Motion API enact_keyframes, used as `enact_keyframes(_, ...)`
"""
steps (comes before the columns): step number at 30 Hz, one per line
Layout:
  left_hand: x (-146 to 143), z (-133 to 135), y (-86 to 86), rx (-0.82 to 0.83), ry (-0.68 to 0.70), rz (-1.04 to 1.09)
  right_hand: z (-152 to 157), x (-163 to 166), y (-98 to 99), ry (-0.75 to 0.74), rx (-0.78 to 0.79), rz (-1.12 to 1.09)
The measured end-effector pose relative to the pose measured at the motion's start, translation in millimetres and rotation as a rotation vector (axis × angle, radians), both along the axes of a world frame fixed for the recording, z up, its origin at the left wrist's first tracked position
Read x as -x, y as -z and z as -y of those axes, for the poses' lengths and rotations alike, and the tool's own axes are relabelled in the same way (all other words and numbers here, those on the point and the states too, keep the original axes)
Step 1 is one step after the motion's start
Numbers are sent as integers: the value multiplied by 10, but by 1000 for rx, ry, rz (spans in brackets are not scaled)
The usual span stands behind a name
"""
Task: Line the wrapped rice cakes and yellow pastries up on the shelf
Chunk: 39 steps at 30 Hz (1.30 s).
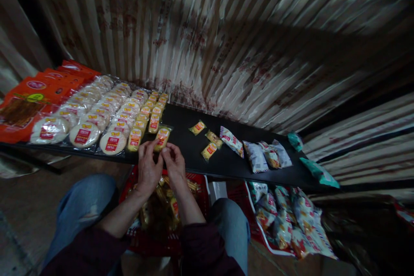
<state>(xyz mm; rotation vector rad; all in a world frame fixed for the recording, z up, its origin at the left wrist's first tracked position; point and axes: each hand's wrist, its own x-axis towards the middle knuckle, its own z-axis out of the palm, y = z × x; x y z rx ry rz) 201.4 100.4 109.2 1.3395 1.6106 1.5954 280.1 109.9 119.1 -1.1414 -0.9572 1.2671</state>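
Note:
My left hand (148, 164) and my right hand (174, 163) meet at the front edge of a black shelf (226, 161). Both pinch the near end of a small yellow snack packet (162, 137) that lies at the end of a row of like packets. To its left run rows of round white cakes in clear wrap (97, 116) with red labels. Loose yellow packets (209, 150) lie on the shelf to the right of my hands.
Orange flat packs (35, 95) fill the shelf's far left. White-and-red snack bags (255, 155) and green packets (318, 172) lie at the right. A red basket (194, 181) of packets sits between my knees; another bin of bags (291, 220) stands at right. Corrugated wall behind.

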Motion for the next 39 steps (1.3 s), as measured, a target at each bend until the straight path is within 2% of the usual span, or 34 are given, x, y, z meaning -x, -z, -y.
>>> enact_keyframes(7,33,-56,57,10,-11,-14,-184,99,109,5,25,37)
enact_keyframes(16,62,-94,22,5,-3,25,-376,181,196,44,-18,109)
enact_keyframes(23,74,-142,146,13,34,152,-468,213,259,28,-68,242)
enact_keyframes(32,54,-164,159,35,-7,-31,-581,218,322,32,-89,369)
enact_keyframes(39,26,-167,175,3,-2,-82,-580,223,253,6,-79,436)
